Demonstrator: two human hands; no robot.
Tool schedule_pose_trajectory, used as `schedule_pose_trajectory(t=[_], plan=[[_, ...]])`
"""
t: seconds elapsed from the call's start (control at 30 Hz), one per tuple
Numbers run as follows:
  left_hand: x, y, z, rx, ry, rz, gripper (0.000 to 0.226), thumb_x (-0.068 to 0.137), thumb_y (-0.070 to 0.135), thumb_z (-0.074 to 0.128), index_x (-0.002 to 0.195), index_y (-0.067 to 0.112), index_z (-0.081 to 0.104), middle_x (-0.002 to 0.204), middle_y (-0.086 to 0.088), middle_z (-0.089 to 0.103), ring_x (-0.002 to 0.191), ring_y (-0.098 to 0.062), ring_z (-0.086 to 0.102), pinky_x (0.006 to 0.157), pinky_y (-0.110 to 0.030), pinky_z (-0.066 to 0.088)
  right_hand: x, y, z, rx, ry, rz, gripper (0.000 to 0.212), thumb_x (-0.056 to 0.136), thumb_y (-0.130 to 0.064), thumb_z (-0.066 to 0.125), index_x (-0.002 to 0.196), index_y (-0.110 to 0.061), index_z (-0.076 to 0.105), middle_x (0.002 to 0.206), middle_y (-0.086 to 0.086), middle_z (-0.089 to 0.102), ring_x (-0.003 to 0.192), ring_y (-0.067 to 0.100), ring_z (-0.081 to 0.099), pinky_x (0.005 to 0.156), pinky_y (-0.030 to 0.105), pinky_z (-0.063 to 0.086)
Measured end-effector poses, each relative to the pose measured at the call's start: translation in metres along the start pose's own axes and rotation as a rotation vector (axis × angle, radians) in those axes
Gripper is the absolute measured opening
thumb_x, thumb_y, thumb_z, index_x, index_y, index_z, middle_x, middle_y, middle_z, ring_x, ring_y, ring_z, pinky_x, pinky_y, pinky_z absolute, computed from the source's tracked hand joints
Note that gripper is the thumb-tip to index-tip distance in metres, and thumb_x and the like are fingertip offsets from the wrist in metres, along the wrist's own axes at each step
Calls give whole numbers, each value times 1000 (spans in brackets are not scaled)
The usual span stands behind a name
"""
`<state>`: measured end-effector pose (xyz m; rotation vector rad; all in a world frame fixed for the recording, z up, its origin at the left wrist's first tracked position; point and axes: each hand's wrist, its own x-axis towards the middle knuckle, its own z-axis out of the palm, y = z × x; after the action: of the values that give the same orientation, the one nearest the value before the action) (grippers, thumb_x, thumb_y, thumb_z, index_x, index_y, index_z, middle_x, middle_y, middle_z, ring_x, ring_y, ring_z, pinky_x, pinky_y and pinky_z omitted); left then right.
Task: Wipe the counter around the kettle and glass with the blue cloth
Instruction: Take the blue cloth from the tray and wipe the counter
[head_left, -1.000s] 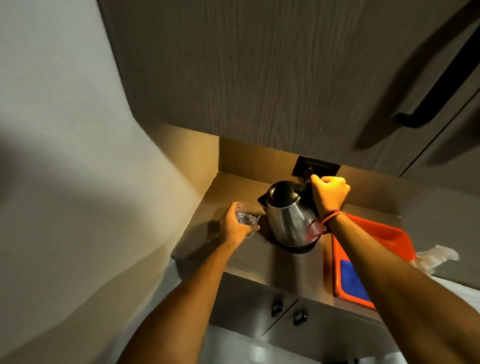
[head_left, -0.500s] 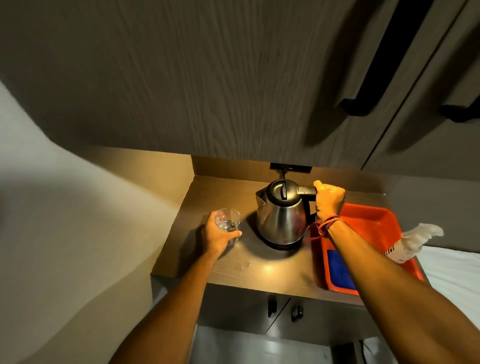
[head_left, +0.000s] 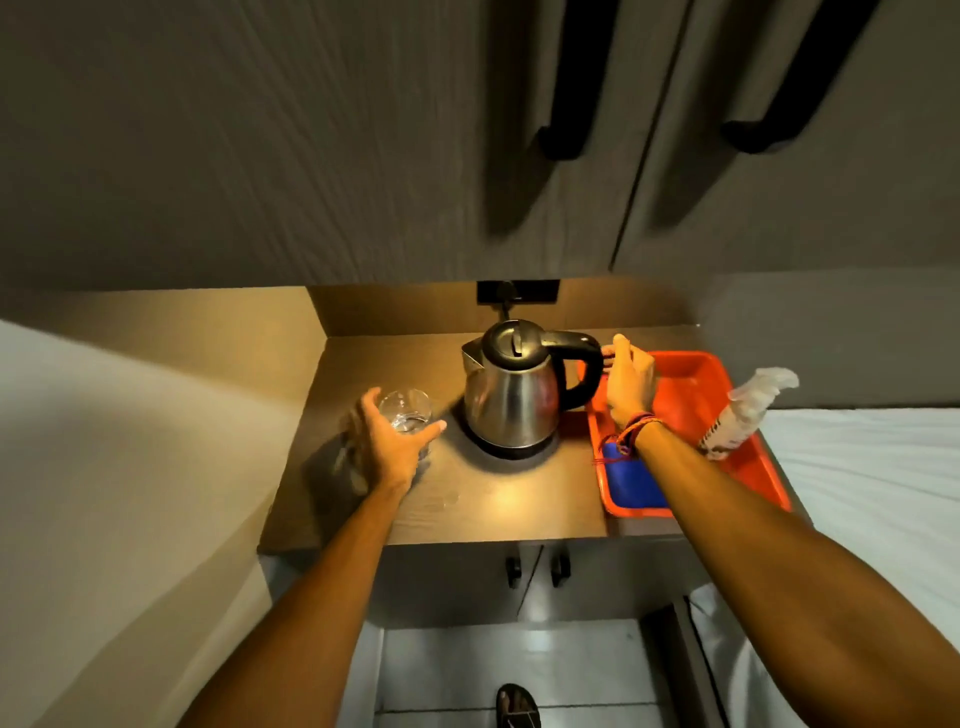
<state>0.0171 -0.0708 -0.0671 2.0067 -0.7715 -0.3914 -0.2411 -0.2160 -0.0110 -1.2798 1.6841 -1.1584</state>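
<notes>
The kettle (head_left: 511, 395) handle has been released by the right hand (head_left: 629, 382); the glass (head_left: 406, 410) is loosely cupped by the open left hand (head_left: 389, 447).

Bare desk (head_left: 498, 514) lies open along the lower edge of the frame's middle, below the kettle (head_left: 511, 397) and glass (head_left: 406, 410). The kettle stands mid-desk on its base, blocking the centre; behind it only a narrow strip runs to the back wall. The glass sits at centre left, with the left hand (head_left: 387, 447) spread around it. The tray (head_left: 748, 467) fills the right end, its rim just beside the kettle's handle, where the right hand (head_left: 629, 382) hovers. Cabinets hang low overhead.
</notes>
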Motion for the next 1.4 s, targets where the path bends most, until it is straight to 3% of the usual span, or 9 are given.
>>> schedule_pose_trajectory(t=[0.17, 0.27, 0.37, 0.5, 0.7, 0.8, 0.97, 1.07, 1.4], plan=[[-67, 9, 23, 96, 158, 149, 52, 74, 39, 80, 111, 17, 51, 120, -12, 53, 111, -33, 51, 86, -53, 51, -24, 48, -74, -568, -20, -55, 29, 93, -18, 50, 81, 2, 67, 95, 28, 67, 88, 39, 62, 72, 44, 42], [-111, 20, 54, 2, -90, 254, 26, 82, 22, 73, 101, 18, 56, 104, -1, 53, 98, -25, 54, 78, -39, 49, -36, 65, -95, -776, -136, 85, 41, 94, -28, 58, 115, 6, 66, 122, 31, 63, 115, 43, 59, 94, 45, 47], [-146, 42, 85, -5, -466, 379, 23, 84, 29, 65, 105, 24, 57, 105, 8, 50, 103, -14, 52, 84, -30, 47, -46, 72, -109, -796, -241, 183, 44, 89, -30, 68, 117, 3, 65, 124, 25, 65, 115, 39, 61, 91, 41, 51], [-163, 69, 118, 79, -623, 517, 32, 88, 34, 61, 116, 18, 56, 113, 3, 57, 109, -14, 51, 92, -30, 47, -48, 71, -111, -682, -286, 266, 45, 81, -22, 78, 117, 3, 64, 123, 22, 66, 114, 36, 63, 89, 40, 52], [-156, 79, 127, 39, -550, 402, 33, 90, 31, 64, 117, 14, 58, 116, -2, 58, 112, -17, 51, 89, -25, 40, -43, 57, -106, -424, -170, 206, 25, 77, -18, 77, 82, 5, 67, 78, 13, 62, 74, 25, 57, 54, 32, 40], [-153, 76, 115, -79, -523, 261, 37, 89, 34, 66, 118, 12, 60, 119, -4, 61, 113, -19, 56, 96, -34, 47, -51, 44, -103, -366, -111, 15, 41, 76, -22, 79, 51, -8, 50, 52, 4, 47, 57, 23, 46, 45, 27, 27], [-149, 70, 92, -388, -554, -104, 44, 94, 46, 60, 120, 10, 63, 110, -3, 68, 84, -18, 69, 57, -20, 52, -76, 21, -86, -63, -120, -109, 22, 76, -16, 75, 65, -11, 58, 58, -3, 55, 51, 5, 45, 48, 24, 36], [-140, 47, 66, -477, -449, -124, 35, 98, 35, 57, 93, 3, 69, 80, -4, 67, 67, -12, 59, 59, -23, 47, -110, 19, -55, 109, -233, -81, 17, 77, -5, 71, 74, -11, 56, 64, -3, 54, 55, 5, 45, 49, 18, 38], [-104, -28, -3, -76, -126, -199, 17, 90, 18, 62, 89, 8, 75, 86, -7, 74, 75, -16, 58, 49, -17, 36, -170, 60, 44, -147, -520, 83, 24, 80, -9, 74, 100, 3, 71, 100, 20, 74, 89, 26, 67, 81, 43, 55]])
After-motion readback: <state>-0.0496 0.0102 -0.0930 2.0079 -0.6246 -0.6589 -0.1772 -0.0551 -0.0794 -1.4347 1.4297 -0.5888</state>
